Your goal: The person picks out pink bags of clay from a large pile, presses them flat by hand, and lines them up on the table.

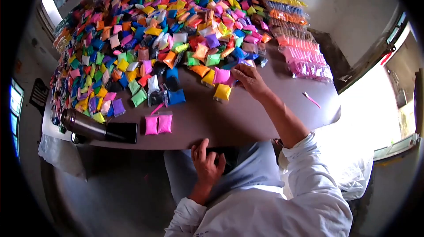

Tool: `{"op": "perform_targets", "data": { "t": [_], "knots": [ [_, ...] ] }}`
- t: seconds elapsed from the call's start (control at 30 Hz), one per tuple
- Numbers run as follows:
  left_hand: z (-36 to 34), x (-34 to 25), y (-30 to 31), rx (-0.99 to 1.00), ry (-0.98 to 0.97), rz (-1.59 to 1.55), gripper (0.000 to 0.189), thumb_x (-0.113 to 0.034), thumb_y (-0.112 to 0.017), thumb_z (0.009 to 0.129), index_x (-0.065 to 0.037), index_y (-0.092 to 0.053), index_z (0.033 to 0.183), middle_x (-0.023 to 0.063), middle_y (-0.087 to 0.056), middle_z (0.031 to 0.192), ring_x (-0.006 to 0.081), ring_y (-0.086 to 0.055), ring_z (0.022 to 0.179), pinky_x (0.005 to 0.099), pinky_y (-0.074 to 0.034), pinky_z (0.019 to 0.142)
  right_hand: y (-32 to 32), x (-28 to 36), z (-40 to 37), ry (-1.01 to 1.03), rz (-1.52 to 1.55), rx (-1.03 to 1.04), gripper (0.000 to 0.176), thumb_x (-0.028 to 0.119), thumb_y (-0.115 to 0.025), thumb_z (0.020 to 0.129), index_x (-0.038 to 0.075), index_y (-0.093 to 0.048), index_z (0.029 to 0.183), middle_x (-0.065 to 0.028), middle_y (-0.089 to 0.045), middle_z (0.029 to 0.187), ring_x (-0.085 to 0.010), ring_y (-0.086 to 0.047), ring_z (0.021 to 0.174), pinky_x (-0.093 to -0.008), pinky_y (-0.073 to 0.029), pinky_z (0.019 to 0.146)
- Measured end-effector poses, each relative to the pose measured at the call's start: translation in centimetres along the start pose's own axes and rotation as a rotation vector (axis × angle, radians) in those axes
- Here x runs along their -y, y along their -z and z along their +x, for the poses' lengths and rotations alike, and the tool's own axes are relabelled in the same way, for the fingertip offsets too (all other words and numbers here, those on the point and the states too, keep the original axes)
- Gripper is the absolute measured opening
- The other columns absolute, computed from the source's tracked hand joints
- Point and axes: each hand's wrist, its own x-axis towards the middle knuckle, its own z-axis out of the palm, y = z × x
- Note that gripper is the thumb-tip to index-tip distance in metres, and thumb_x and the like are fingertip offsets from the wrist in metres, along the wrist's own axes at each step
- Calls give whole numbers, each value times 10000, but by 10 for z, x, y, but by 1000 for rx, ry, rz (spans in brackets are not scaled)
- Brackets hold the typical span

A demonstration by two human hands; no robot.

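Observation:
My right hand reaches over the table, its fingers closed at the edge of a pink packet. A yellow packet lies just below that one, and another yellow packet is at its left. At the table's front edge, my left hand is held with bent fingers, apart from any packet. Two bright pink packets lie side by side on the table, up and left of my left hand. A thin pink strip touches the area above them.
A large heap of colourful packets covers the back and left. Rows of bagged packets line the back right. A metal flask and a black phone lie front left. A small pink tool is at right.

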Motion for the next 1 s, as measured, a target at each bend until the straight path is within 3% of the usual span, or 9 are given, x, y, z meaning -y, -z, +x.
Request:
{"op": "perform_targets", "data": {
  "t": [0.27,0.47,0.5,0.53,0.6,0.63,0.67,0.73,1.0],
  "knots": [
    [-2,4,5,34,9,-82,276,-276,-634,797,-67,-547,638,179,-477,1245,353,-473,1090,510,-305,994,-30,5,-111,-142,220,218,224,260,-507,953,39,-539,930,1,-542,749,-81,-541,672,-236,-478,606],
    [-8,3,8,30,96,-332,276,-260,-590,846,-31,-575,692,156,-472,1264,337,-462,1124,482,-277,1023,-70,-24,-207,-262,423,-32,221,252,-579,916,33,-594,886,2,-591,771,-72,-559,707,-225,-477,644],
    [-13,0,10,46,96,-340,315,-273,-499,921,22,-603,881,149,-436,1297,303,-504,1041,404,-349,970,-74,-27,-218,-328,499,-83,196,234,-608,897,41,-614,864,1,-608,774,-77,-555,700,-225,-472,660],
    [-19,-2,8,57,105,-338,315,-273,-499,921,22,-603,881,149,-436,1297,303,-504,1041,404,-349,970,-76,-32,-226,-341,505,-86,196,234,-608,897,41,-614,864,1,-608,774,-77,-555,700,-225,-472,660],
    [-30,-7,2,83,361,-747,359,-353,-536,896,-1,-600,865,141,-545,1149,260,-539,990,346,-414,875,-79,-44,-241,-358,549,-188,177,225,-622,887,50,-617,861,-1,-617,783,-80,-564,719,-227,-466,657],
    [-29,-12,15,385,534,-779,436,-423,-463,925,-3,-579,903,111,-591,995,204,-579,878,295,-448,768,-82,-48,-246,-387,592,-230,179,206,-614,892,30,-606,861,-21,-620,790,-93,-565,692,-231,-461,611],
    [-39,-11,9,441,671,-900,483,-476,-422,930,-23,-588,929,73,-595,850,142,-570,776,259,-436,672,-86,-51,-251,-391,594,-235,179,206,-614,892,30,-606,861,-21,-620,790,-93,-565,692,-231,-461,611],
    [-69,-22,-18,310,1077,-1290,501,-510,-427,919,-43,-606,938,68,-595,786,113,-534,707,242,-397,596,-93,-51,-256,-372,742,-228,181,182,-603,898,8,-587,852,-43,-616,756,-111,-564,627,-246,-453,556],
    [-100,3,-19,325,866,-1051,496,-487,-467,902,-13,-611,921,59,-599,758,139,-516,683,274,-415,615,-107,-63,-271,-340,677,-210,169,145,-579,909,-14,-572,851,-76,-627,760,-148,-616,660,-285,-522,611]
  ]
}}
